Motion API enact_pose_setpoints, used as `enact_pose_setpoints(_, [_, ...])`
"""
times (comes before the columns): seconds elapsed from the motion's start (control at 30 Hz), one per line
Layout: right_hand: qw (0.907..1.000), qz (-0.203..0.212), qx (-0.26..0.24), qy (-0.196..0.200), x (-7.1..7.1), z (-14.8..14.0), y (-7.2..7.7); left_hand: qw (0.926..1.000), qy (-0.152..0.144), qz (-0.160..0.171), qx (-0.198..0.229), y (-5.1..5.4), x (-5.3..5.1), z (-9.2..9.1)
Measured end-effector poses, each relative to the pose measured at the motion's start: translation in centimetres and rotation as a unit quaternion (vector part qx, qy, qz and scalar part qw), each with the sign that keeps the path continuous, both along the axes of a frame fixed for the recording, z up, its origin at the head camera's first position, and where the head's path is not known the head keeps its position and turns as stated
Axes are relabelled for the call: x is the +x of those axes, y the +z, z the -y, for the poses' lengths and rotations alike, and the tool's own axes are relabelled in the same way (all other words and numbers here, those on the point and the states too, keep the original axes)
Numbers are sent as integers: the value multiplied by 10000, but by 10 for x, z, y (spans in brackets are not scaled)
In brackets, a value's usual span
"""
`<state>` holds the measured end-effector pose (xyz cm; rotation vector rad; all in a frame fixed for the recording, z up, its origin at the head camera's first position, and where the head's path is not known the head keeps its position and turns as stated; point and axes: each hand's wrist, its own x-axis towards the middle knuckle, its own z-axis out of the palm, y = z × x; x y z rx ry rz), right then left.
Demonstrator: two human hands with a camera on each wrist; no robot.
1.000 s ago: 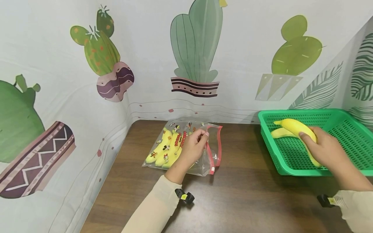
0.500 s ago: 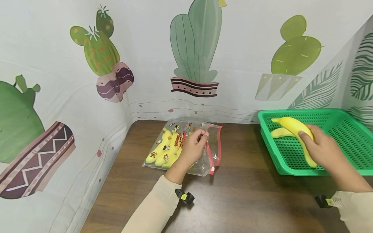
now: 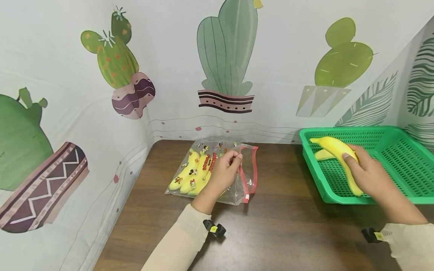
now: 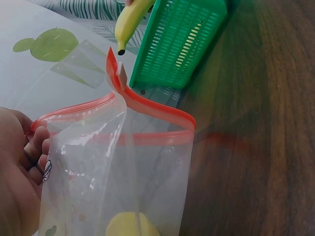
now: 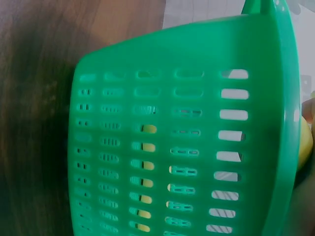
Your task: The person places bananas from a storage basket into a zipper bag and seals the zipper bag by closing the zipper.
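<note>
In the head view my left hand [image 3: 225, 171] pinches the red-edged mouth of a clear zip bag [image 3: 234, 192] printed with cartoon figures. Several yellow bananas [image 3: 186, 174] lie inside it. The left wrist view shows the bag's mouth [image 4: 157, 110] gaping, with my fingers at one corner. My right hand [image 3: 367, 169] grips a banana [image 3: 339, 150] by its middle, over the green basket [image 3: 317, 180]. Another banana [image 3: 323, 154] lies in the basket, partly hidden behind the held one. The basket wall [image 5: 162, 123] covers most of the right wrist view.
Brown wooden table [image 3: 271, 229] lies beneath the bag and basket. A white cloth with printed cacti [image 3: 227, 56] hangs along the back and left side. The basket's raised rim [image 3: 352, 130] stands at the table's right, apart from the bag.
My right hand has shifted a little to the left with its banana, now covering more of the banana in the basket. The left hand and bag look unmoved.
</note>
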<state>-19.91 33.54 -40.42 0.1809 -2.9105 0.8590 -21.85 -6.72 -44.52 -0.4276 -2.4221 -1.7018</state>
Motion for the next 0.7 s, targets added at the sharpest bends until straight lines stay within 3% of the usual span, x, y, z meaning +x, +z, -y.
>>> enact_pose_setpoints(0.7, [9996,-202,-177,110,3,16,3,9999,-43,50,103,0,0,2])
